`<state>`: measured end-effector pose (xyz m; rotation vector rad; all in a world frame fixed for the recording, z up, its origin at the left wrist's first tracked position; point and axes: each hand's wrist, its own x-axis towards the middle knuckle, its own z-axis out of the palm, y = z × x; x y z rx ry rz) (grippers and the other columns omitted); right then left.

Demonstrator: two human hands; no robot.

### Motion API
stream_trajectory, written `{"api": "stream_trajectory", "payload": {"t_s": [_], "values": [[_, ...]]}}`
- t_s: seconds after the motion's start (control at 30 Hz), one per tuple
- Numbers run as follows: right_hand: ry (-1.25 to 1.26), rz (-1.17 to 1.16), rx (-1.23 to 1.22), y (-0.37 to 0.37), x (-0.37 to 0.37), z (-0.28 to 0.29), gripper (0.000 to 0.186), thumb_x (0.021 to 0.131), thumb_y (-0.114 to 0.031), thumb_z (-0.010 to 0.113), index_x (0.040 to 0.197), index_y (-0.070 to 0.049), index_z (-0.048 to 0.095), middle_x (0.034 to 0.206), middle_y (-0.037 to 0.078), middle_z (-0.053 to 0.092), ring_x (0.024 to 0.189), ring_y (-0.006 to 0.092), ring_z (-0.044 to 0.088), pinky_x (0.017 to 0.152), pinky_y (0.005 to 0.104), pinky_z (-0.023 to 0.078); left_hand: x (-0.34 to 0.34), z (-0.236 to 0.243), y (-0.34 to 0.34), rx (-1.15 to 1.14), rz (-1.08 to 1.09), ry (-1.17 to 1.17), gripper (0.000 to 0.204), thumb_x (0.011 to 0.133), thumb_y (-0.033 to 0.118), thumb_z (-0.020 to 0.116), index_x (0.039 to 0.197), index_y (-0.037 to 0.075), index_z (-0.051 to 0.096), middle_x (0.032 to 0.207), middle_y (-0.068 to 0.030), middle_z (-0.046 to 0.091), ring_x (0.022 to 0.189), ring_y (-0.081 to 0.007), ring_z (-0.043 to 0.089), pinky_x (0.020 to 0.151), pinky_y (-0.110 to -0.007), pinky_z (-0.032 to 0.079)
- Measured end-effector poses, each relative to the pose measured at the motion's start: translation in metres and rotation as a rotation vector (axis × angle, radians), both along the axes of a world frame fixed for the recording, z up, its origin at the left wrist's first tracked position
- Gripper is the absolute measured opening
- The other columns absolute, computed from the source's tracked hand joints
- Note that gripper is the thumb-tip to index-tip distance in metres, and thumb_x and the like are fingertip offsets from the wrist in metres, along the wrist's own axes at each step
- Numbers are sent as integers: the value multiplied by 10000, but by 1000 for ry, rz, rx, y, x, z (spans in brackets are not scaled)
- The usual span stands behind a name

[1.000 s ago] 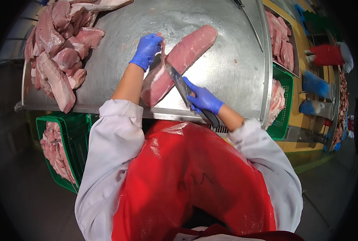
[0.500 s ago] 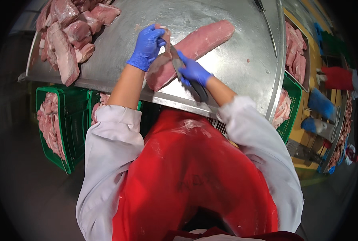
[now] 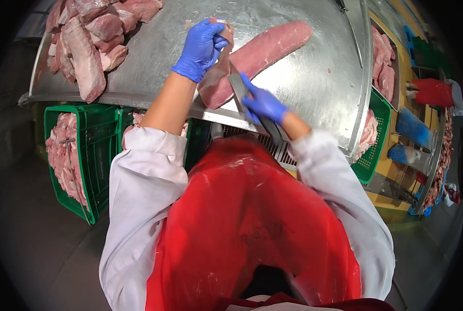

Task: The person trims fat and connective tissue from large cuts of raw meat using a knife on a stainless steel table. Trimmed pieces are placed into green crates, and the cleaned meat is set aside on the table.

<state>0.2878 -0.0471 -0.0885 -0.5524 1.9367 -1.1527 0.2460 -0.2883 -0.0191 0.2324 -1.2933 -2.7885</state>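
Observation:
A long pink meat loin lies slantwise on the steel table. My left hand, in a blue glove, is closed on a thin pale meat strip held up over the loin's nearer part. My right hand, gloved too, is wrapped round the dark handle of a knife. Its blade points away from me and lies beside the loin's near end, its tip close to the lower part of the strip. Whether the strip is still joined to the loin cannot be made out.
Meat pieces are heaped at the table's far left. A thin steel rod lies along its right side. Green crates of trimmings stand below left; another crate and a meat tray are at right. Someone in a red apron stands far right.
My right hand has drawn the knife toward me and to the right. My left hand has shifted slightly up and right, keeping hold of the strip. The view has shifted a little.

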Motion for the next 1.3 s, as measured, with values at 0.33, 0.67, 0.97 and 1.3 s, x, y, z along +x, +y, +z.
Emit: {"api": "stream_trajectory", "payload": {"t_s": [0.33,0.67,0.97,1.3], "values": [[-53,-44,108,-44,6,13,805,946,-204,582,1601,-193,114,852,126,678,765,279,662,793,372,540,13,15,-11,88,-51,45,50,921,10,553,882,40,567,695,18,476,576,-58,439,480,-217,346],[19,103,76,-90,16,7,758,949,-117,472,1601,-180,91,726,123,666,548,191,637,594,343,552,30,37,-39,121,-79,110,48,923,30,556,938,33,601,735,3,498,605,-58,445,506,-221,359],[203,207,94,-126,11,12,722,973,-140,425,1600,-204,73,698,158,650,527,214,639,603,370,576,55,58,-68,375,-280,326,124,862,71,546,950,-1,596,810,-13,564,725,-139,542,669,-291,471],[120,409,13,-100,60,29,724,951,-94,513,1584,-161,168,748,124,647,567,169,630,559,319,541,308,161,-198,-214,548,319,135,892,209,580,955,108,517,909,-27,501,882,-157,544,808,-324,464]]}}
